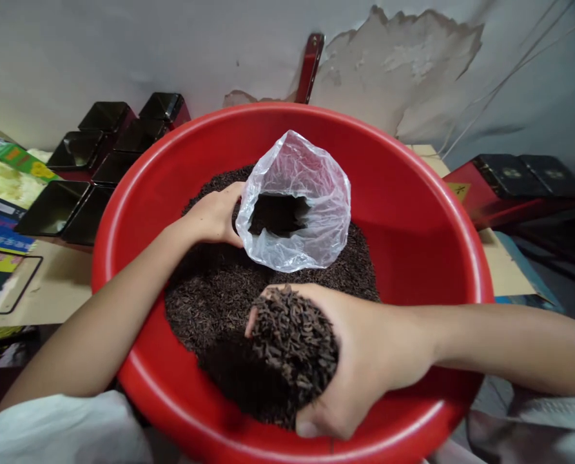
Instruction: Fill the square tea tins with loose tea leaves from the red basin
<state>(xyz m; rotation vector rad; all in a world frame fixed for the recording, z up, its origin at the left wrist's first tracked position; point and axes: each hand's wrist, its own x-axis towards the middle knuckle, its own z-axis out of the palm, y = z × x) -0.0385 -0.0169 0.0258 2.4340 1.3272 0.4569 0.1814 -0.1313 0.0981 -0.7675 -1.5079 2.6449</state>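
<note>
A big red basin holds a heap of dark loose tea leaves. A clear plastic bag stands open on the heap, with some leaves inside it. My left hand grips the bag's left edge and holds its mouth open. My right hand is cupped, palm up, just in front of the bag and carries a heaped handful of tea leaves above the heap.
Several black square tins stand at the back left. Printed cartons lie at the far left. Red and black boxes sit at the right. A red handle leans on the peeling wall behind the basin.
</note>
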